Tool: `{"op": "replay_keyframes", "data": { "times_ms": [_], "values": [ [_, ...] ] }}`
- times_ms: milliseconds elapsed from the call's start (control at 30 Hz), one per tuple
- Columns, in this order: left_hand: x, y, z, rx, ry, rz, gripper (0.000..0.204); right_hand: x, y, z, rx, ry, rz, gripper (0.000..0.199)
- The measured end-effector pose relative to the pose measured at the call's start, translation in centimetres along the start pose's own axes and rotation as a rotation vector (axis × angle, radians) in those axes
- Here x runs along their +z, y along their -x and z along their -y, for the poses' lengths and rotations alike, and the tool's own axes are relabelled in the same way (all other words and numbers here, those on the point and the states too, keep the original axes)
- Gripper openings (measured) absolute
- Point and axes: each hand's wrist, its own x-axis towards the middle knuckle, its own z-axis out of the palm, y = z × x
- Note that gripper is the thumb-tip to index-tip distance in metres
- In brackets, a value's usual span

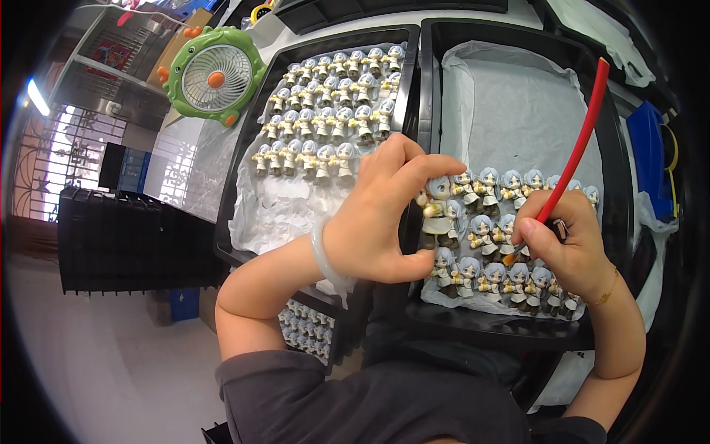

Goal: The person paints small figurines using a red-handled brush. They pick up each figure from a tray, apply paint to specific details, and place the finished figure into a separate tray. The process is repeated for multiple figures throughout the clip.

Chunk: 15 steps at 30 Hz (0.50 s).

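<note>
My left hand [370, 214] is closed on a small figurine [438, 211], its thumb below and fingers above. The figurine has pale blue hair and a white and yellow outfit, and is upright over the left side of the right tray. In my right hand [566, 233] is a thin paintbrush [580, 152] with a long red handle. Its orange-brown bristles point down to the left, close to the figurines in the middle row. Several rows of like figurines [518, 277] stand on white paper in the near half of the black right tray [430, 81].
At the left, another black tray [244, 170] holds rows of figurines [325, 122] on crumpled paper. A green fan [214, 78] stands beyond it. Below my left forearm is a lower tray with more figurines [307, 329]. A blue bin [651, 163] lies at the far right.
</note>
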Motion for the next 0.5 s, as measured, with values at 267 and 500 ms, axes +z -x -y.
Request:
{"op": "replay_keyframes", "data": {
  "times_ms": [267,500],
  "values": [
    [0.12,0.18,-0.48,0.002,-0.234,-0.047,0.061,0.05,-0.04,-0.14,0.017,0.017,0.006,0.016],
    [0.11,0.31,-0.45,0.009,-0.231,-0.043,0.059,0.2,0.07,-0.29,0.021,0.0,-0.005,0.017]
  ]
}}
